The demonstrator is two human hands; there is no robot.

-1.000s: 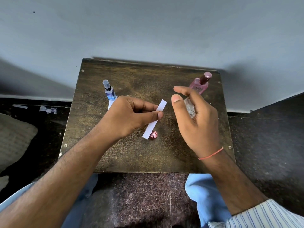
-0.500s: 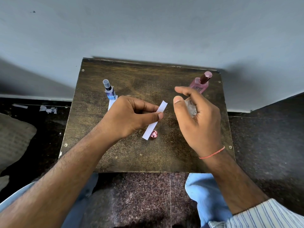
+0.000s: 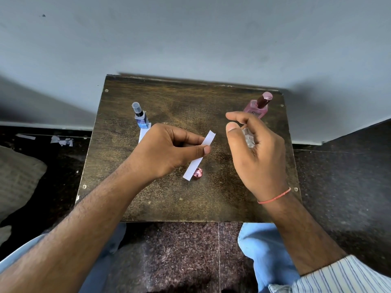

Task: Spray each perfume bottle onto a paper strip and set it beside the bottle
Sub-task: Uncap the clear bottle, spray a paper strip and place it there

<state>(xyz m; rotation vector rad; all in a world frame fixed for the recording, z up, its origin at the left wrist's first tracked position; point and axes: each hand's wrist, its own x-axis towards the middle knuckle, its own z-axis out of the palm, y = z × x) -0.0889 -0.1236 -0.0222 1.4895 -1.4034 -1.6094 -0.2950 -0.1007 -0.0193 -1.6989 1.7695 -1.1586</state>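
My left hand (image 3: pixel 167 152) pinches a white paper strip (image 3: pixel 198 158) above the middle of the small wooden table (image 3: pixel 131 197). My right hand (image 3: pixel 257 154) grips a small clear bottle (image 3: pixel 248 138), mostly hidden in the palm, with the index finger raised over its top and pointed toward the strip. A blue spray bottle (image 3: pixel 141 116) stands at the back left with another white strip (image 3: pixel 143 133) lying beside it. A pink perfume bottle (image 3: pixel 257 106) with a dark cap stands at the back right. A small pink cap (image 3: pixel 198 173) lies on the table under the held strip.
The table stands against a grey wall (image 3: pixel 190 39). Dark stone floor surrounds it, with paper scraps (image 3: pixel 61 141) on the left. My knees in light blue trousers (image 3: pixel 262 250) are below the table's front edge.
My right hand has risen slightly with the clear bottle, toward the pink bottle. The left hand and the strip have barely moved.
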